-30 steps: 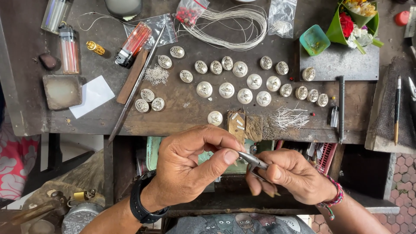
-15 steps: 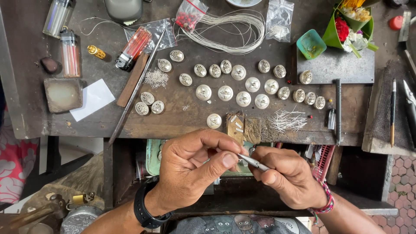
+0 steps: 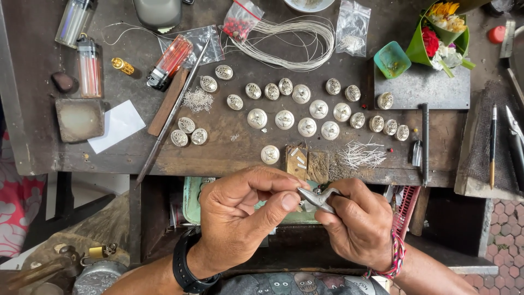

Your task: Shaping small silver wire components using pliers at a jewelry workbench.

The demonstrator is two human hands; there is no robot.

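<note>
Your right hand (image 3: pixel 357 229) is closed around small metal pliers (image 3: pixel 318 199), and your left hand (image 3: pixel 240 218) pinches thumb and forefinger at the plier tips on something too small to make out, both just below the front edge of the workbench (image 3: pixel 229 155). Looks like a fine bending or fitting step on one tiny part, so keep the tips steady and the pinch tight. Beyond the grip sit rows of round silver buttons (image 3: pixel 307 127), a pile of short wire bits (image 3: pixel 360 154) and a coil of wire (image 3: pixel 295 41).
</note>
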